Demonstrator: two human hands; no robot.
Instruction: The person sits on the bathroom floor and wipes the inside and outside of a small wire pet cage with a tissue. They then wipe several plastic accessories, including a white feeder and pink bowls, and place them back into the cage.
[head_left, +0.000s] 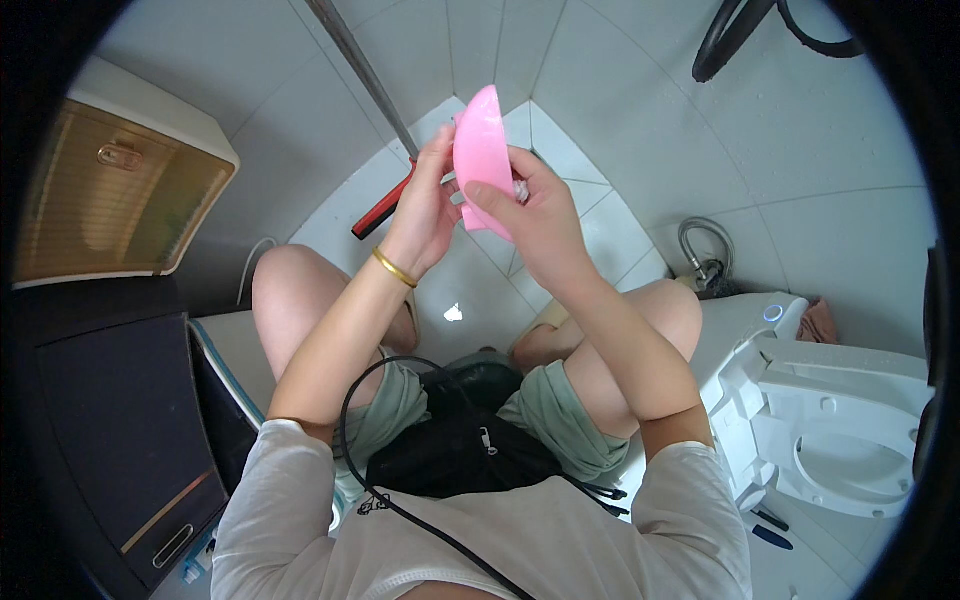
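A glossy pink plastic piece (484, 154) with a curved, half-moon outline is held up before me, above the tiled floor. My right hand (547, 225) grips its lower right side, with the thumb pressed on the near face. A bit of crumpled white material (520, 190) shows beside it, between the fingers of that hand. On the other side, my left hand (427, 206) has its fingers against the left edge and partly behind the piece. The far face of the piece is hidden from me.
A squeegee with a metal pole (367, 75) and red-black head (386, 202) leans in the corner. To the right are a toilet (840, 450) with its lid raised and a metal hose (705, 247). A dark cabinet (120, 435) and a translucent-fronted box (120, 195) stand left.
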